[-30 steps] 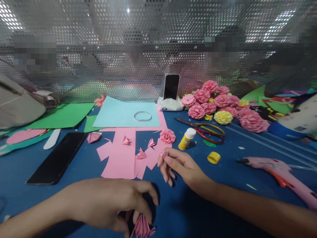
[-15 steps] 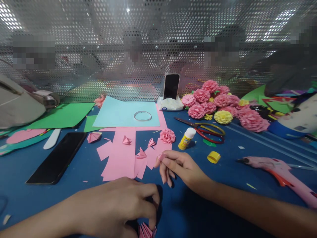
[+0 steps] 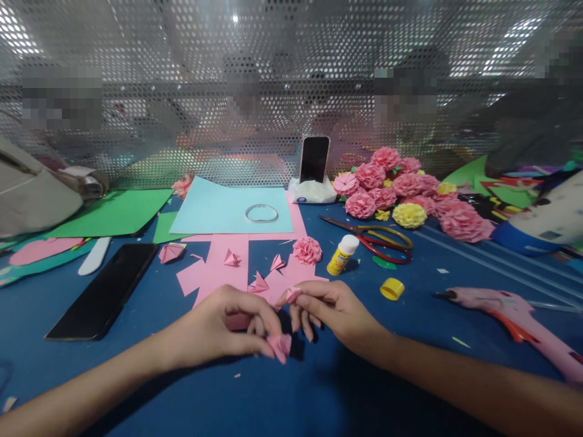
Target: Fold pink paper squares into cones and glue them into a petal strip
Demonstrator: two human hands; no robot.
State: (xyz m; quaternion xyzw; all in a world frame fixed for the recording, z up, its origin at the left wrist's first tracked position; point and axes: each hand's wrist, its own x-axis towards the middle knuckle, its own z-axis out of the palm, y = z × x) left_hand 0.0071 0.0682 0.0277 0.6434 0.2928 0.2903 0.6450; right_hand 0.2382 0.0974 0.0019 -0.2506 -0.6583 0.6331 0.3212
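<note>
Between thumb and fingers, my left hand (image 3: 239, 325) pinches a pleated pink paper piece (image 3: 281, 346), raised a little over the blue table. My right hand (image 3: 330, 306) grips a smaller folded pink paper piece (image 3: 293, 295) at its fingertips, just above and to the right of the left one. Beyond both hands lie pink paper sheets (image 3: 230, 273) with several small folded pink pieces (image 3: 259, 283) on them. A finished pink paper flower (image 3: 307, 250) rests at their right edge. An uncapped glue stick (image 3: 342, 255) stands right of it, its yellow cap (image 3: 392, 289) apart on the table.
Scissors (image 3: 368, 233) and a pink glue gun (image 3: 510, 312) lie to the right. Behind are a heap of paper flowers (image 3: 387, 182), a phone (image 3: 314, 159) propped on a tissue pack (image 3: 312, 191), and light blue paper (image 3: 228, 209). Another phone (image 3: 102, 291) lies left.
My left hand has come up and away from the near table edge, bringing the pleated pink paper piece close to my right hand. The right hand has shifted only slightly.
</note>
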